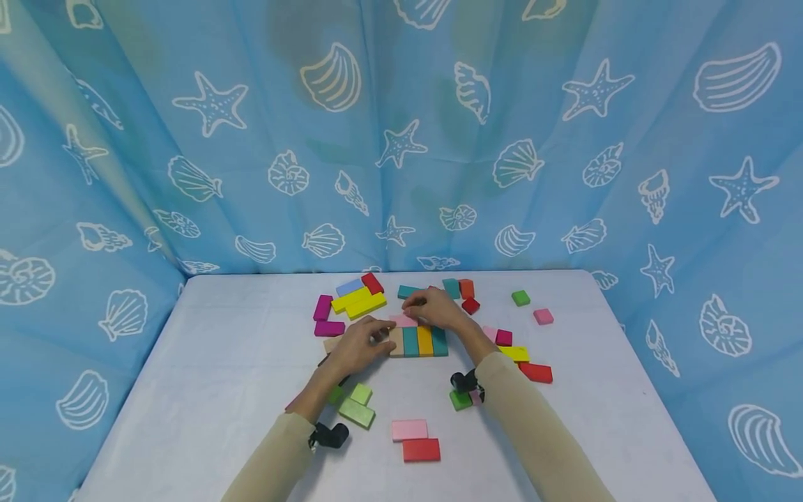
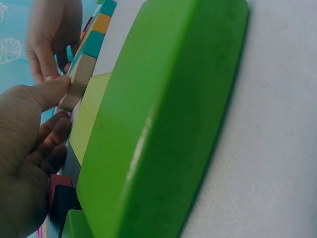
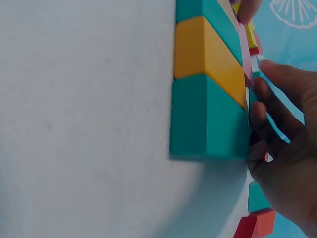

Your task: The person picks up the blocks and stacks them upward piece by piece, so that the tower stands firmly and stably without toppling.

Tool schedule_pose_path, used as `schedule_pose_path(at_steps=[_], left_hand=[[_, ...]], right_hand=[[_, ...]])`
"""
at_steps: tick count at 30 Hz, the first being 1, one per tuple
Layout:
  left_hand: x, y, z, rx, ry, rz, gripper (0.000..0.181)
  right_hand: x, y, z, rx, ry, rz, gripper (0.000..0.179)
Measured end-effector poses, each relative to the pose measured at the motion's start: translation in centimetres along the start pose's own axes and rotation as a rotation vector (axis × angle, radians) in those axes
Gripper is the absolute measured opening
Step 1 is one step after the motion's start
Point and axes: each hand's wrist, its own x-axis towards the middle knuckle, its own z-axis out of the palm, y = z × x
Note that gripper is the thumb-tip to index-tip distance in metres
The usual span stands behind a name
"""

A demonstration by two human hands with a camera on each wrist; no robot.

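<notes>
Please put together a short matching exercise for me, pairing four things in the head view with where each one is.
Things
1. Yellow-orange rectangular block
2. Light blue rectangular block
3. Blue fabric curtain with white seashell print
4. The person's left hand

Places
A. Hanging behind the white-covered table
B. Up against a beige rectangular block at the end of a row
C. Lying just beyond a long yellow block
D. Between two teal rectangular blocks

Right pairs: 1-D, 2-C, 3-A, 4-B
</notes>
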Motion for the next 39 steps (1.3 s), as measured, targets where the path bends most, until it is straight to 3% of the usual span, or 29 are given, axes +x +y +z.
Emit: schedule_pose_path(at_steps=[5,10,15,20,31,39], left_hand=[[0.1,0.0,0.1,0.007,-0.006,-0.007,0.046],[0.1,-0.3,0.2,0.009,0.001,-0.003,0.046],[0.0,-0.5,0.4,0.001,-0.003,0.005,0.046],[0.0,-0.3,0.3,0.001,-0.004,0.002,0.047],[0.0,0.0,-0.3,-0.004,0.005,0.021,0.045],[0.1,-0.1,-0.1,-0.014,-0.004,0.010,0.046]], right_hand=[[0.4,0.6,-0.7,0.023,0.162,-0.006,0.014],[0.6,0.6,-1.3,-0.033,0.223,-0.010,0.022],[0.7,0.7,-1.3,-0.181,0.217,0.049,0.037],[0.8,0.6,-1.4,-0.228,0.199,0.068,0.037],[0.7,0.6,-1.9,-0.138,0.191,0.018,0.030],[0.5,1.1,-2.4,-0.106,0.135,0.005,0.019]])
